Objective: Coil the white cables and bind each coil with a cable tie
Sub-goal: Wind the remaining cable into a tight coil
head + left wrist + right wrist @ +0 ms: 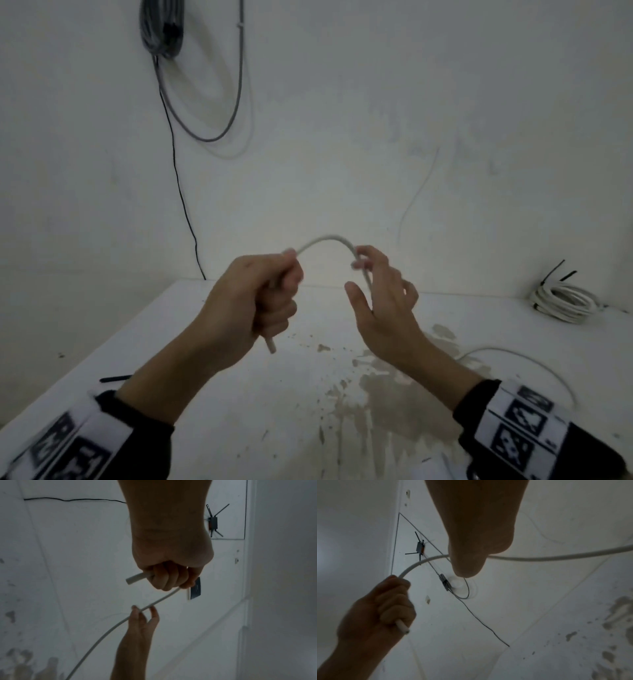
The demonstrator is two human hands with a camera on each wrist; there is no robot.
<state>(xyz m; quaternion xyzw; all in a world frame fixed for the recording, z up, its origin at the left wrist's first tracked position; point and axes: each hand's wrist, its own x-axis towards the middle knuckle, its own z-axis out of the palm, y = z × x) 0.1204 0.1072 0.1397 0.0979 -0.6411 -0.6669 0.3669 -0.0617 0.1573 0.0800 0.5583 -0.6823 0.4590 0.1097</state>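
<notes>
A white cable (329, 237) arcs in the air between both hands above the table. My left hand (260, 291) grips it in a fist, and the cut end (272, 346) pokes out below. In the left wrist view the fist (171, 574) holds the cable (102, 637), which runs down past the other hand. My right hand (380, 291) hooks its index finger over the cable, with the thumb and other fingers spread loose. The right wrist view shows the cable (556, 557) trailing off to the right. A black cable tie (116, 378) lies on the table at the left.
A bound white coil (565, 301) with black ties sits at the back right of the stained white table (239, 428). Loose white cable (513, 356) curves over the table at the right. Grey cables (161, 27) and a thin black wire (181, 192) hang on the wall.
</notes>
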